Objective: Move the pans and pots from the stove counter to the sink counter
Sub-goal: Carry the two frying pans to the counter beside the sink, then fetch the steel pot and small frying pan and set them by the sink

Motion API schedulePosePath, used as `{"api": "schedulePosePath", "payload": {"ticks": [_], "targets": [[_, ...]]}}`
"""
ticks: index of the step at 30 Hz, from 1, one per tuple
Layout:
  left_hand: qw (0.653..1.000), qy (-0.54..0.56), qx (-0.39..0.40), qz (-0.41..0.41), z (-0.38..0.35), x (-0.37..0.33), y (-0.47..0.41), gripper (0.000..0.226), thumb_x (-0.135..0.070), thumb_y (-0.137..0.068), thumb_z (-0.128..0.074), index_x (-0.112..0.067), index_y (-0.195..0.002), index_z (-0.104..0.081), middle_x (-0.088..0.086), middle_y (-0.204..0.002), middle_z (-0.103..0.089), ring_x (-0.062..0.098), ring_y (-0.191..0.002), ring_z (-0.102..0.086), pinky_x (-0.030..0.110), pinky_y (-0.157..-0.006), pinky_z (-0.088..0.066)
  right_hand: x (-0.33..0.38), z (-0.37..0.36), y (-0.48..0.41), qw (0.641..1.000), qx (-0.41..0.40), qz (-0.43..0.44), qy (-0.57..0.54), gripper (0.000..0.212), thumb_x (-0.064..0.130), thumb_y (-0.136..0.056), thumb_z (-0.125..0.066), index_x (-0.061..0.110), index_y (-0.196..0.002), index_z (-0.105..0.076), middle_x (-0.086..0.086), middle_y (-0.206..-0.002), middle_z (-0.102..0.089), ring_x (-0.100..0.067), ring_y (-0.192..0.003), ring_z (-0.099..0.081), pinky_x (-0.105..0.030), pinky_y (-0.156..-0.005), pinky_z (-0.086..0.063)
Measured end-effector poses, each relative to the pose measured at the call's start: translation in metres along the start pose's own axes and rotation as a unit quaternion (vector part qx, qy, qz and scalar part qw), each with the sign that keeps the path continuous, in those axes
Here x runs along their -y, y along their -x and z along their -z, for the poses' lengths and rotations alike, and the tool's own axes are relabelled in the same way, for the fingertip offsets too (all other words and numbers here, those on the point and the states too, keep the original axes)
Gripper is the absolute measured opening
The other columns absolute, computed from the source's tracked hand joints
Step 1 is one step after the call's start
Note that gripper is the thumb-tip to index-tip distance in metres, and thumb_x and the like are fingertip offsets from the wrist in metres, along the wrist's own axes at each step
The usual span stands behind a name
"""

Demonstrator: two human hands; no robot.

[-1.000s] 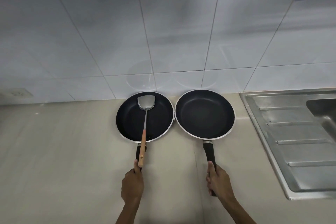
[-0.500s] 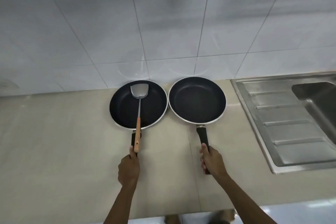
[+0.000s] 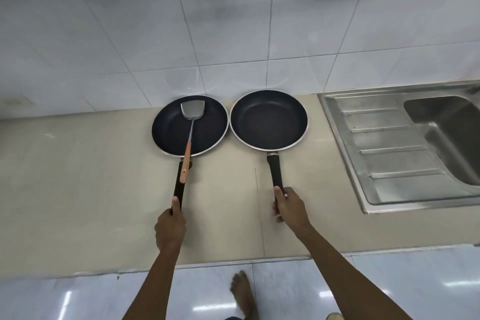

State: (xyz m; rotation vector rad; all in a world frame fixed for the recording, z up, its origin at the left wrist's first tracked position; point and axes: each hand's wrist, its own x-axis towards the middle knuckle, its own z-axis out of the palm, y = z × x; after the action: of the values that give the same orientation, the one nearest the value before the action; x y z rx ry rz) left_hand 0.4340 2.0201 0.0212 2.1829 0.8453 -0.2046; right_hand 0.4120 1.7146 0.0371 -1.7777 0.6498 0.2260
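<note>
Two black frying pans sit side by side on the beige counter (image 3: pixel 78 189), rims almost touching, against the tiled wall. The left pan (image 3: pixel 207 130) holds a metal spatula (image 3: pixel 192 109) with a wooden handle that lies over the pan's black handle. My left hand (image 3: pixel 170 228) grips the end of that pan handle. The right pan (image 3: pixel 268 119) has nothing in it, and my right hand (image 3: pixel 289 205) is closed around the end of its black handle.
A steel sink (image 3: pixel 441 122) with a ribbed draining board (image 3: pixel 384 148) lies to the right of the pans. The counter's front edge runs below my hands, with a shiny tiled floor and a bare foot (image 3: pixel 242 293) beneath. A wall socket (image 3: pixel 17 102) sits far left.
My view has pulled back and tilted down, so the counter edge, floor and foot show. The pans stay in place on the counter. Both hands have slid back towards the handle ends.
</note>
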Motion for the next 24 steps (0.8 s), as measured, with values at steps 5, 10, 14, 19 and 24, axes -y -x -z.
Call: {"api": "schedulePosePath", "payload": {"ticks": [5,10,14,19,24], "targets": [[0.997,-0.07,-0.005,-0.042,-0.018,0.024,0.082,0.084,-0.081,-0.088,-0.017,-0.013,-0.08,-0.066,0.01,-0.08,-0.071,0.033,-0.078,-0.065,0.048,-0.081,-0.055,-0.042,0.043,0.049,0.993,0.049,0.067,0.09,0.028,0.042,-0.102,-0.048,0.018,-0.109,-0.061,-0.007,-0.091,-0.075,-0.019,-0.07,-0.07,-0.032,-0.061,-0.058],[0.938,-0.18,0.046,-0.293,-0.086,0.011,0.222,0.065,-0.073,-0.091,-0.033,-0.019,-0.106,-0.067,0.002,-0.101,-0.074,0.028,-0.095,-0.069,0.039,-0.081,-0.055,-0.119,0.123,0.106,0.885,0.018,0.283,0.369,0.04,0.035,-0.098,-0.045,0.017,-0.13,-0.062,-0.003,-0.119,-0.071,-0.024,-0.104,-0.067,-0.038,-0.086,-0.055],[0.831,-0.255,0.074,-0.488,-0.156,-0.008,0.31,0.067,-0.065,-0.095,-0.038,-0.016,-0.134,-0.062,0.002,-0.139,-0.063,0.024,-0.128,-0.058,0.041,-0.104,-0.046,-0.167,0.203,0.153,0.828,-0.068,0.313,0.46,0.045,0.041,-0.096,-0.045,0.017,-0.128,-0.066,-0.004,-0.127,-0.07,-0.029,-0.115,-0.066,-0.043,-0.092,-0.054],[0.715,-0.279,0.168,-0.619,-0.252,-0.065,0.437,0.079,-0.073,-0.097,-0.021,-0.024,-0.158,-0.029,-0.004,-0.168,-0.016,0.017,-0.156,-0.012,0.038,-0.124,-0.007,-0.223,0.343,0.21,0.837,-0.153,0.2,0.486,0.055,0.051,-0.101,-0.033,0.021,-0.142,-0.056,-0.005,-0.145,-0.058,-0.032,-0.132,-0.055,-0.054,-0.104,-0.047],[0.602,-0.283,0.225,-0.712,-0.333,-0.114,0.542,0.087,-0.077,-0.093,-0.01,-0.023,-0.156,-0.034,-0.002,-0.165,-0.022,0.018,-0.154,-0.018,0.042,-0.125,-0.013,-0.274,0.452,0.262,0.859,-0.254,0.073,0.439,0.054,0.051,-0.1,-0.038,0.023,-0.144,-0.052,-0.003,-0.145,-0.058,-0.033,-0.133,-0.054,-0.055,-0.104,-0.046]]}}
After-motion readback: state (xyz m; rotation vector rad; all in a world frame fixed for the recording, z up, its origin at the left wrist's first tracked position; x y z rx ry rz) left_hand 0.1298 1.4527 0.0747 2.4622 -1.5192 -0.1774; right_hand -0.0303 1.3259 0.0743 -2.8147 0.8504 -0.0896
